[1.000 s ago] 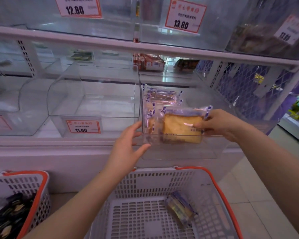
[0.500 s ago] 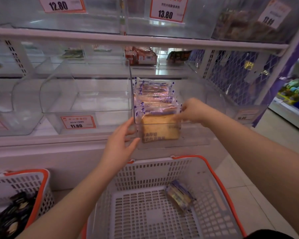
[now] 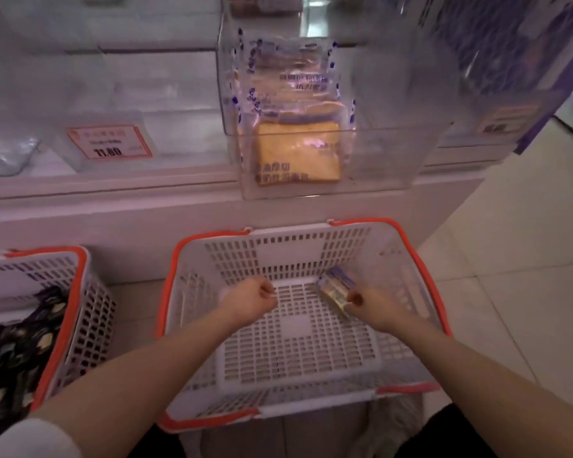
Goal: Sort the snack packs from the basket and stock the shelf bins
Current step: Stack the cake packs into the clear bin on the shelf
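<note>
A white basket with an orange rim stands on the floor below the shelf. One clear-wrapped cake pack lies at its back right. My right hand is down inside the basket, its fingers closing on the pack's near end. My left hand hovers over the basket floor at centre left, loosely curled and holding nothing. Above, a clear shelf bin holds several cake packs stacked on edge.
A second orange-rimmed basket at the left holds dark snack packs. An empty clear bin with an 11.80 price tag sits left of the filled bin. Tiled floor lies to the right.
My right hand let go of the cake pack in the shelf bin and both hands dropped into the basket. The view tilted downward. My right hand now touches the remaining pack.
</note>
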`<action>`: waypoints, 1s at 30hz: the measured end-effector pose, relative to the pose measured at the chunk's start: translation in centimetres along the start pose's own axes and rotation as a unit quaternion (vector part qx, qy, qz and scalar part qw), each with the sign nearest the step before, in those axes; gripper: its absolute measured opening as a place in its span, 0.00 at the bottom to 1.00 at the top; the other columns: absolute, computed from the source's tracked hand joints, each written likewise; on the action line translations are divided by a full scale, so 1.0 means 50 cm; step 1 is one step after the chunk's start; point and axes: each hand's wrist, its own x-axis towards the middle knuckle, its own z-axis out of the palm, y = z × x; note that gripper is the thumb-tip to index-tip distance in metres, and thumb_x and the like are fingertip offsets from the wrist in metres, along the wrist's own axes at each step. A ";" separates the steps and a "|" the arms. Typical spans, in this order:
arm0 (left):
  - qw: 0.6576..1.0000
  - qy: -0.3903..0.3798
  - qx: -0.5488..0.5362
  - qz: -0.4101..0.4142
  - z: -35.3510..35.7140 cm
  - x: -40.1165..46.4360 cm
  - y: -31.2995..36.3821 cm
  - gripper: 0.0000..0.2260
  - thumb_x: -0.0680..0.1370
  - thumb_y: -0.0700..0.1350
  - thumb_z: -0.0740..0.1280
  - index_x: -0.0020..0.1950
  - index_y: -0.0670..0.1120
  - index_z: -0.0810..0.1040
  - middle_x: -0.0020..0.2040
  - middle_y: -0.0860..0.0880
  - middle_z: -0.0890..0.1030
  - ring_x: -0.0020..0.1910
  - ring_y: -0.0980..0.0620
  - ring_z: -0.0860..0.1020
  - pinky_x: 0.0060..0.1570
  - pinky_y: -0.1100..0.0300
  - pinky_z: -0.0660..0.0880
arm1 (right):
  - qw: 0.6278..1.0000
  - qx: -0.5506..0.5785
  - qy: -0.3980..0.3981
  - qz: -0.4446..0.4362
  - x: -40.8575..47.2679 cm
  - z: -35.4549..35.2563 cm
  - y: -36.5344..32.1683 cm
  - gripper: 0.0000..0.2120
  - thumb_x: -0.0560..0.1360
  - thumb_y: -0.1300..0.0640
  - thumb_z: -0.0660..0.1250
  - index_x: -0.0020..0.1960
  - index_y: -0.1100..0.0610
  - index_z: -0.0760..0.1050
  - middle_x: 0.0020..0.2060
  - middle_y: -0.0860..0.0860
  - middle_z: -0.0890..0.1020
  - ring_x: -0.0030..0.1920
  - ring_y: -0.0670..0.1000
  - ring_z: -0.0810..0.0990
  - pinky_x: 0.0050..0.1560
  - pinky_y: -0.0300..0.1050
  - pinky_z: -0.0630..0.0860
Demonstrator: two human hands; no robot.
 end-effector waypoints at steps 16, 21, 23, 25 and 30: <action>0.980 -0.153 0.060 -0.111 0.191 0.087 -0.214 0.07 0.79 0.44 0.63 0.54 0.45 0.76 0.48 0.48 0.78 0.43 0.52 0.77 0.36 0.72 0.72 | 0.991 -0.077 0.051 0.092 0.272 0.203 0.199 0.38 0.74 0.37 0.60 0.73 0.59 0.56 0.72 0.65 0.57 0.72 0.62 0.57 0.71 0.54 0.58; 0.984 -0.093 0.000 -0.150 0.176 0.114 -0.220 0.04 0.79 0.43 0.62 0.48 0.47 0.75 0.40 0.50 0.77 0.42 0.49 0.76 0.36 0.62 0.70 | 0.985 -0.125 0.041 0.115 0.303 0.232 0.200 0.42 0.70 0.40 0.67 0.73 0.59 0.51 0.70 0.65 0.60 0.71 0.63 0.58 0.70 0.57 0.55; 0.983 -0.081 -0.008 -0.162 0.171 0.118 -0.216 0.03 0.79 0.46 0.62 0.50 0.50 0.75 0.43 0.51 0.78 0.45 0.50 0.77 0.41 0.61 0.71 | 0.978 -0.161 0.053 0.124 0.292 0.255 0.189 0.38 0.71 0.43 0.67 0.70 0.61 0.54 0.67 0.64 0.65 0.67 0.63 0.63 0.68 0.57 0.59; 0.982 -0.076 -0.030 -0.171 0.170 0.119 -0.211 0.03 0.79 0.47 0.63 0.51 0.51 0.75 0.48 0.49 0.79 0.48 0.49 0.79 0.40 0.61 0.71 | 0.974 -0.150 0.048 0.161 0.274 0.276 0.171 0.36 0.71 0.44 0.67 0.68 0.61 0.55 0.64 0.63 0.67 0.65 0.62 0.66 0.66 0.55 0.61; 0.991 -0.050 0.005 -0.125 0.167 0.117 -0.177 0.06 0.79 0.45 0.62 0.54 0.48 0.76 0.53 0.48 0.80 0.48 0.52 0.78 0.41 0.63 0.71 | 0.978 0.104 -0.087 0.157 0.226 0.268 0.125 0.33 0.67 0.47 0.73 0.64 0.58 0.62 0.57 0.56 0.74 0.56 0.57 0.75 0.55 0.51 0.74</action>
